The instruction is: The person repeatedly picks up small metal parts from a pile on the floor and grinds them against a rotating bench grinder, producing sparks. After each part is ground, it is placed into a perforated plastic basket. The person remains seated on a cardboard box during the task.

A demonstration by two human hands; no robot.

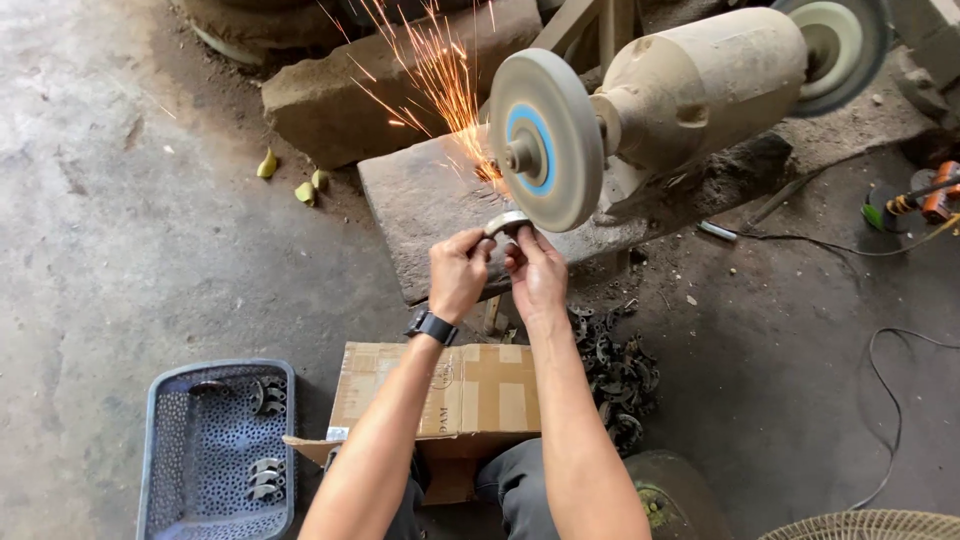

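My left hand (457,270) and my right hand (535,268) together hold a small curved metal piece (505,222) against the lower edge of a spinning grinding wheel (545,140). Orange sparks (440,70) spray up and to the left from the contact point. The wheel is pale with a blue centre and sits on a dusty bench grinder motor (700,85). A dark watch is on my left wrist.
A stone slab (430,200) lies under the grinder. A blue perforated basket (215,450) with a few metal pieces sits at lower left. A cardboard box (470,395) rests on my lap, a pile of dark metal parts (615,365) beside it. Cables run at right.
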